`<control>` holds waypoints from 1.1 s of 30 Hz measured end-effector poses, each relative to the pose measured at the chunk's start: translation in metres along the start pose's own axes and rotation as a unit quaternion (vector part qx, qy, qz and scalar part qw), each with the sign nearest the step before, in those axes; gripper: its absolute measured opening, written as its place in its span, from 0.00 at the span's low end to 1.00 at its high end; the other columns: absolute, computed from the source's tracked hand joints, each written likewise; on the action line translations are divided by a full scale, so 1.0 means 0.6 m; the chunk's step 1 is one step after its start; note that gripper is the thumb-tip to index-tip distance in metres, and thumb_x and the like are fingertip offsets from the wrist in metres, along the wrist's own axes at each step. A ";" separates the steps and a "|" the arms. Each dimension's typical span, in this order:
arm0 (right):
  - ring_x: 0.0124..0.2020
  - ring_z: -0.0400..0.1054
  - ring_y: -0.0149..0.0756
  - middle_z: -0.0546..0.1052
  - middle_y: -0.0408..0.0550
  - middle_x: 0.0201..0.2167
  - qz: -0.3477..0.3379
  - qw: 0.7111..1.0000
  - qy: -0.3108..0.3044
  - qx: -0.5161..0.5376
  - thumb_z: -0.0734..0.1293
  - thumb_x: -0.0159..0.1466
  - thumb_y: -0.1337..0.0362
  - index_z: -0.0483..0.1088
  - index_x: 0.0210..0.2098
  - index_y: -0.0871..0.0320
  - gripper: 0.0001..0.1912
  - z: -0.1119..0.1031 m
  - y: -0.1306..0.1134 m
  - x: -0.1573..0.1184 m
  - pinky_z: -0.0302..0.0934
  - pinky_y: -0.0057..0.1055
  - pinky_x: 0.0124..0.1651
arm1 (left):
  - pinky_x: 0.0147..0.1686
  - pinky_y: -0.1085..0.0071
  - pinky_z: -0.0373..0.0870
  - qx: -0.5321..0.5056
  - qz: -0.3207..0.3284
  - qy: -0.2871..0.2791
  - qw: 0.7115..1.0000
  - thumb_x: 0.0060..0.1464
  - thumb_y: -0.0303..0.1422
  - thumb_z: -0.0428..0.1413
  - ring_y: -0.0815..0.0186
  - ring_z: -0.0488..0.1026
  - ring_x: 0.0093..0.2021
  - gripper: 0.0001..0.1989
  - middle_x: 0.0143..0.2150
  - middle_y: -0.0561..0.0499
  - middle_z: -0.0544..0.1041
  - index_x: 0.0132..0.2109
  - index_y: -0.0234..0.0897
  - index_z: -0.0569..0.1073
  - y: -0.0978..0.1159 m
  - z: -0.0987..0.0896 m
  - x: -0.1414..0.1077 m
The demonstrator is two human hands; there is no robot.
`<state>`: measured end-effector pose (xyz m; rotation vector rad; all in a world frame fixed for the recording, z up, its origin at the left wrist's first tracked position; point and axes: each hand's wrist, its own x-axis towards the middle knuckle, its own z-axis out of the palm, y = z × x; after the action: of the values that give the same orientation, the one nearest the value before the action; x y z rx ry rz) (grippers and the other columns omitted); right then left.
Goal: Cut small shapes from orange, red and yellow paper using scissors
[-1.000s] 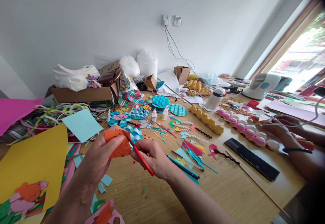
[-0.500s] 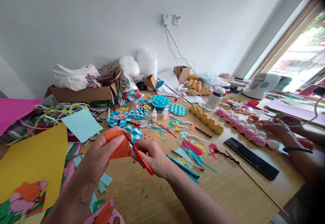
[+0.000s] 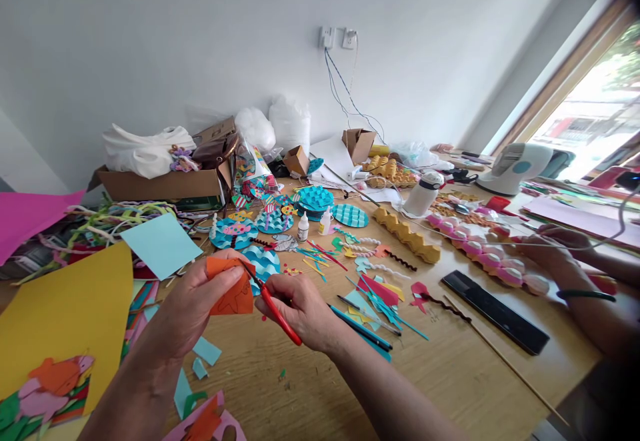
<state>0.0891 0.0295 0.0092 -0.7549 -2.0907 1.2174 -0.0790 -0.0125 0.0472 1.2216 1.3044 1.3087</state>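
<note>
My left hand [image 3: 203,294] pinches a piece of orange paper [image 3: 234,298] between thumb and fingers, and dark drawn lines show on its face. In my right hand [image 3: 295,308] are red-handled scissors [image 3: 280,314], their dark blades at the upper right edge of the paper. Both hands hover over the near middle of the wooden table. Behind them lie blue wavy paper discs [image 3: 263,262], some with small paper fish on them. Cut paper fish [image 3: 57,381] in orange, pink and green rest at the lower left.
Yellow paper [image 3: 75,321] and light blue paper [image 3: 163,246] lie left. Blue pens [image 3: 363,329], paper scraps and a black phone-like slab [image 3: 495,311] lie right. Glue bottles [image 3: 303,228] stand behind. Another person's hands [image 3: 553,248] are at the right, beside pink-painted egg-carton strips [image 3: 475,248].
The orange paper and my left hand have shifted slightly left and down. The scissors have turned a little, with their blades still at the paper's edge.
</note>
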 end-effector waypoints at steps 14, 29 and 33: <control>0.21 0.51 0.25 0.62 0.38 0.18 -0.008 1.000 -0.009 -0.006 0.64 0.62 0.52 0.60 0.22 0.59 0.20 0.001 0.001 0.000 0.46 0.23 0.24 | 0.25 0.73 0.65 0.017 -0.021 0.001 1.000 0.43 0.37 0.59 0.66 0.66 0.25 0.07 0.25 0.52 0.72 0.27 0.37 0.75 0.009 0.001 -0.002; 0.18 0.53 0.24 0.61 0.37 0.16 0.014 0.991 -0.069 0.110 0.64 0.60 0.45 0.60 0.21 0.59 0.24 -0.022 -0.004 -0.002 0.47 0.22 0.20 | 0.24 0.72 0.62 0.109 0.035 -0.088 0.990 0.48 0.40 0.55 0.65 0.63 0.24 0.11 0.24 0.51 0.70 0.25 0.39 0.74 0.019 -0.028 -0.012; 0.17 0.54 0.23 0.61 0.36 0.16 0.038 0.985 -0.137 0.095 0.63 0.61 0.45 0.62 0.24 0.59 0.23 -0.035 0.004 -0.008 0.48 0.21 0.20 | 0.22 0.72 0.60 0.083 0.043 -0.080 0.992 0.48 0.42 0.57 0.65 0.63 0.24 0.12 0.23 0.50 0.69 0.23 0.40 0.74 0.031 -0.033 -0.024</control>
<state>0.1080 0.0387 0.0144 -0.6129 -2.1347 1.6168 -0.0960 -0.0297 0.0658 1.4815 1.2764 1.1519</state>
